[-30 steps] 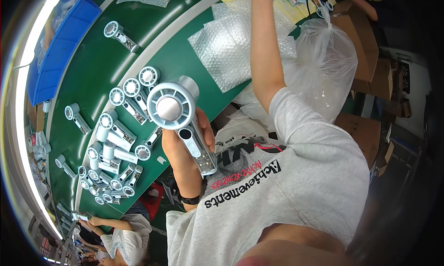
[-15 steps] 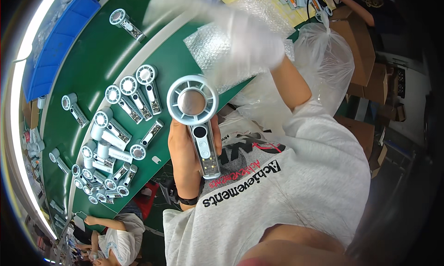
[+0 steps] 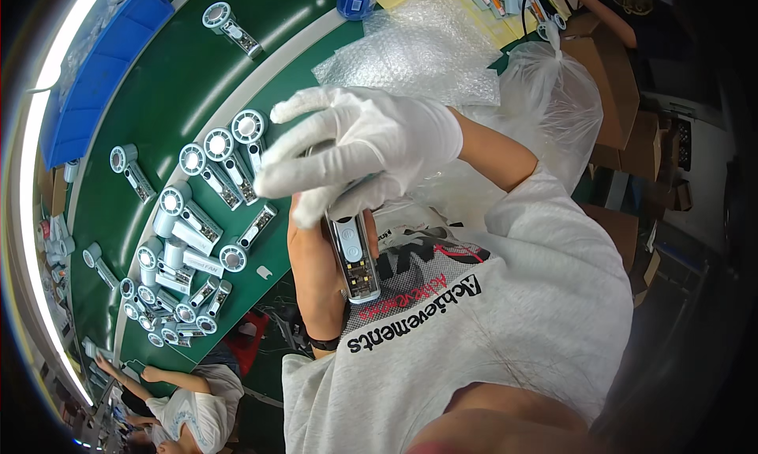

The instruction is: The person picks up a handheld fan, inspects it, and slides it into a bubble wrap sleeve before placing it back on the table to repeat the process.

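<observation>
A light blue handheld fan (image 3: pixel 352 257) with a see-through lower handle stands upright before my chest. My bare left hand (image 3: pixel 312 268), a black band at its wrist, is wrapped round the handle. My right hand (image 3: pixel 347 142), in a white glove, reaches across the fan's round head with its fingers spread and hides most of it. Whether the gloved fingers touch the head, I cannot tell. To the left, several similar fans (image 3: pixel 219 146) lie in a row on the green table (image 3: pixel 296 79), and more are heaped (image 3: pixel 170 272) nearer the lower left.
Beyond a pale rail, a green belt (image 3: pixel 170 83) carries spaced fans (image 3: pixel 229 28). A blue bin (image 3: pixel 103 75) lines the far left. Bubble wrap (image 3: pixel 410 51), a blue bottle (image 3: pixel 357 0) and a clear plastic bag (image 3: pixel 553 99) are farther off. Cardboard boxes (image 3: pixel 604 75) stand at right; another person (image 3: pixel 197 407) sits lower left.
The gloved right hand has come down from above, toward me, over the fan's head. Fans on the belt have shifted slightly up and right. My left hand keeps its hold.
</observation>
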{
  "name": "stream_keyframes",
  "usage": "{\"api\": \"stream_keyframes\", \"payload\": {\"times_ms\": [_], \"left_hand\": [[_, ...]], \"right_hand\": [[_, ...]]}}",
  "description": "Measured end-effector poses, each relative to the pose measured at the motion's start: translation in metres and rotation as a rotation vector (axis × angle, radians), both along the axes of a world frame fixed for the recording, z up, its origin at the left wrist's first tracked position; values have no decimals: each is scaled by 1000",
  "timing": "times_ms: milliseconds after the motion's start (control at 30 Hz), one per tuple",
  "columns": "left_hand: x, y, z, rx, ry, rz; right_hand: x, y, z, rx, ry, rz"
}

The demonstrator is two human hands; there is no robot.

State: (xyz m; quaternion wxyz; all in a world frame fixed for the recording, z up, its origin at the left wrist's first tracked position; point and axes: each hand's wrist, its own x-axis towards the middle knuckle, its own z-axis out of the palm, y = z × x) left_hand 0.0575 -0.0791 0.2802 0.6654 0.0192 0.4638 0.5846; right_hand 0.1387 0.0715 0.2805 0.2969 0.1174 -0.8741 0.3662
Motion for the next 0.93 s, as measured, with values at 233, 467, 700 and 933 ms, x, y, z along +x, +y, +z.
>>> {"api": "stream_keyframes", "payload": {"times_ms": [233, 467, 700, 933], "left_hand": [[-3, -2, -3, 76, -1, 49], [-4, 3, -3, 111, -80, 87], [-5, -17, -2, 225, -123, 221], [-30, -72, -28, 188, 139, 310]], "right_hand": [[-1, -4, -1, -201, -74, -30], [-30, 36, -27, -948, -47, 28], [-126, 162, -170, -219, -860, -1272], [-126, 172, -216, -121, -719, -681]]}}
